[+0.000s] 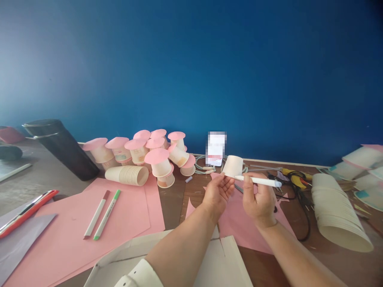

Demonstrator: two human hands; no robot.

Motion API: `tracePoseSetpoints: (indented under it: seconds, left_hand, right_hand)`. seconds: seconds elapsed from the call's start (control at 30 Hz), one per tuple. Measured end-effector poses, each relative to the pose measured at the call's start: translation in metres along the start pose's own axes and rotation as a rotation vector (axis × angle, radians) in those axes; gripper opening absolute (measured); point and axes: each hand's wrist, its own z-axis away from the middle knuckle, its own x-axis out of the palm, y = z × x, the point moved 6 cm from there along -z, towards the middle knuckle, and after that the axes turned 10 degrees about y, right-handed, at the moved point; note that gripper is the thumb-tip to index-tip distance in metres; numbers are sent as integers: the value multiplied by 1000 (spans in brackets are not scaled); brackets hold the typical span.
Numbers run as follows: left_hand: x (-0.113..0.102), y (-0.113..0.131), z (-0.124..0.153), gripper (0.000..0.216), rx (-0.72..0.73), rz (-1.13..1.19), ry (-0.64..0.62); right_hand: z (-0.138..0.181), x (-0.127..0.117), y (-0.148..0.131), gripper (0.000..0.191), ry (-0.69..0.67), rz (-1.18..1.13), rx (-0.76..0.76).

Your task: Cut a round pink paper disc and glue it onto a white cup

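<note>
My left hand point(220, 193) holds a white paper cup point(233, 166) upside down by its rim, fingers curled beneath it. In my right hand point(259, 199) is a white marker pen point(260, 181), gripped between thumb and fingers. The marker's left end meets the cup near its lower edge; whether it is marking the surface I cannot tell. A bluish tip shows at the marker's right end. Pink paper point(239, 223) lies under both hands. Behind the cup a phone point(216, 147) leans against the wall, its screen partly blurred.
Paper cups with pink paper tops point(157, 161) stand clustered at left, beside a nested cup stack point(125, 175) and a tilted black flask point(62, 149). Two markers point(107, 215) rest on pink sheets. At right lie black cables point(299, 195) and a larger cup stack point(339, 211).
</note>
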Motion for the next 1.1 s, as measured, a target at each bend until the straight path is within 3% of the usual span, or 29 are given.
tracePoseSetpoints:
  seconds: [0.53,1.1]
  left_hand:
    - [-1,1,0,9,-8,20,8]
    - [-2,-1,-2,9,-25,30,5]
  right_hand:
    - [0,-3,2,10,26,-55,51]
    - [-1,-1,-2,10,7,-33,-11]
